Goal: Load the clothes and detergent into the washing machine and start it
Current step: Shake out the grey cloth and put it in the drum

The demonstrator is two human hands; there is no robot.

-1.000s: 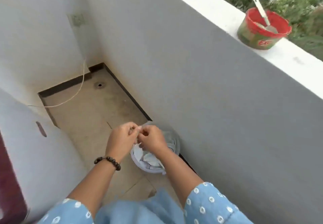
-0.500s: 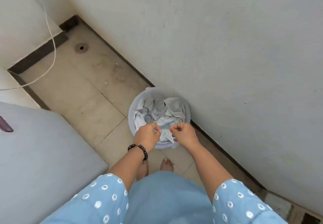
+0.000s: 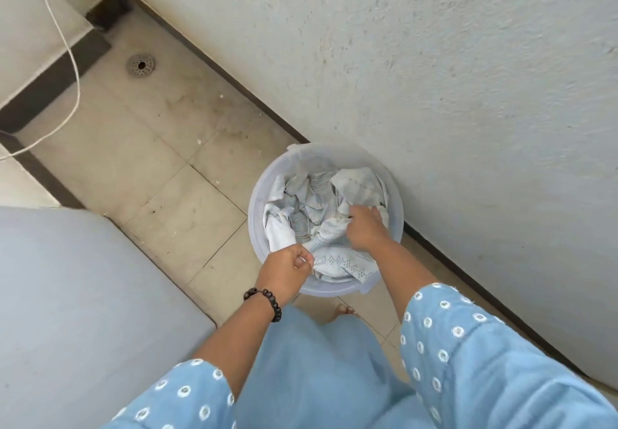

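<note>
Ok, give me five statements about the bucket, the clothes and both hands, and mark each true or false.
1. The clothes lie in a round bucket on the floor. True.
2. The bucket stands in the middle of the floor, far from any wall. False: it stands right by the wall.
3. The left hand pinches cloth at the bucket's near rim. True.
4. The right hand hangs idle outside the bucket. False: it reaches into the clothes.
5. A beaded bracelet is on the right wrist. False: the left.
</note>
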